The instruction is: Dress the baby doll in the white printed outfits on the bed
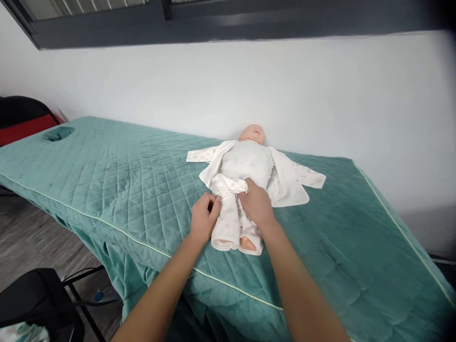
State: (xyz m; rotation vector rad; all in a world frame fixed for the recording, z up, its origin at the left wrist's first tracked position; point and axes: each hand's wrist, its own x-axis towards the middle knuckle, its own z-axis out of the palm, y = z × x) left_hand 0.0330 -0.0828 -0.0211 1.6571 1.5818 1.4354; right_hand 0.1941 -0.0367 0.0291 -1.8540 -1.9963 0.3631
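Observation:
A baby doll point(253, 134) lies on its back on the green quilted bed cover, its head toward the wall. An open white shirt point(290, 183) is spread out beneath and beside its body, sleeves out to both sides. White cloth covers the torso. Small white trousers point(228, 221) are on the doll's legs, bunched at the top, with a foot showing at one leg opening. My left hand point(205, 214) is closed on the trousers' left edge. My right hand point(257, 204) grips the bunched trouser top at the right, its fingertips partly hidden in the fabric.
The green quilted cover point(142, 171) spreads over a long bed with a face hole point(59, 134) at far left. Behind it stands a white wall point(213, 85) below a dark window frame point(249, 21). Black chairs point(39, 294) stand at lower left and far left.

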